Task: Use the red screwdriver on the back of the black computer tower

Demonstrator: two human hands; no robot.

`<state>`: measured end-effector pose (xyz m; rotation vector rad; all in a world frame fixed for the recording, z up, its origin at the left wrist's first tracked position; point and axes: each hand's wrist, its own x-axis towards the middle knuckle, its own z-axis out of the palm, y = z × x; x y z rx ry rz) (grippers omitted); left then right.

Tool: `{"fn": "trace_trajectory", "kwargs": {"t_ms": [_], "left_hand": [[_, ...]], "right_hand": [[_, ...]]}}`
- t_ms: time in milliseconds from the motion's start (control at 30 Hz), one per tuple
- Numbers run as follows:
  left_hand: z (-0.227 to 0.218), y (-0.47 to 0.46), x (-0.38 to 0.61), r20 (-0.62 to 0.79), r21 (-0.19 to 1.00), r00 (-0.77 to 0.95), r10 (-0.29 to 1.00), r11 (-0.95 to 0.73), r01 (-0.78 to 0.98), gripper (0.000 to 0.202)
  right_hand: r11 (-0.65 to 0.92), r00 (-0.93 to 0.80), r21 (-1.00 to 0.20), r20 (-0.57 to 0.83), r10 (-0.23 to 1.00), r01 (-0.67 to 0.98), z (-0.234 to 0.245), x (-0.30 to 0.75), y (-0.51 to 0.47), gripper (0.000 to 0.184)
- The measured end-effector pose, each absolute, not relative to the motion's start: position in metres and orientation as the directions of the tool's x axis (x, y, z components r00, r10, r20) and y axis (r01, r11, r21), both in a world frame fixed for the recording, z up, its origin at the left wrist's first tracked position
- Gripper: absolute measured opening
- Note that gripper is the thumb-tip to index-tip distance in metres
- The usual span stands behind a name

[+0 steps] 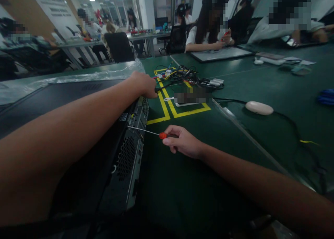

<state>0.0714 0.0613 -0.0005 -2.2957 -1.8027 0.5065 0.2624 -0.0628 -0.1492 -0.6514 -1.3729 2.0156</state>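
Note:
A black desktop computer case [99, 176] lies on its side at the left, its rear panel with a honeycomb vent [126, 155] facing right. My right hand [184, 141] is closed around the handle of a screwdriver [162, 136], red at the front. Its long thin shaft points left, and the tip reaches the upper edge of the rear panel. Stretched across the case, my left hand [144, 84] is curled at its far rear corner. A dark, slim piece sticks out beside those fingers; what it belongs to is unclear.
Beyond the case lie a tangle of cables [185, 73] and a blurred-out device [191, 97] near yellow tape markings [190, 112]. Right of these, a white oval piece [259, 108] sits on a black cord. Clear plastic wrap [104, 72] lies behind the case. Several people sit farther back.

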Motion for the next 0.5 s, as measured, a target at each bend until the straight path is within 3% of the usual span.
{"fn": "trace_trajectory", "kwargs": {"t_ms": [100, 500], "left_hand": [[-0.0008, 0.0613, 0.0741, -0.162, -0.408, 0.169, 0.972, -0.221, 0.886, 0.07], [-0.0063, 0.07, 0.0745, -0.159, -0.399, 0.114, 0.981, -0.169, 0.901, 0.066]], "right_hand": [[-0.271, -0.701, -0.941, -0.052, 0.711, -0.205, -0.1499, 0.2622, -0.0621, 0.03], [-0.247, -0.696, -0.952, -0.052, 0.716, -0.182, -0.1497, 0.2619, -0.0642, 0.03]]}}
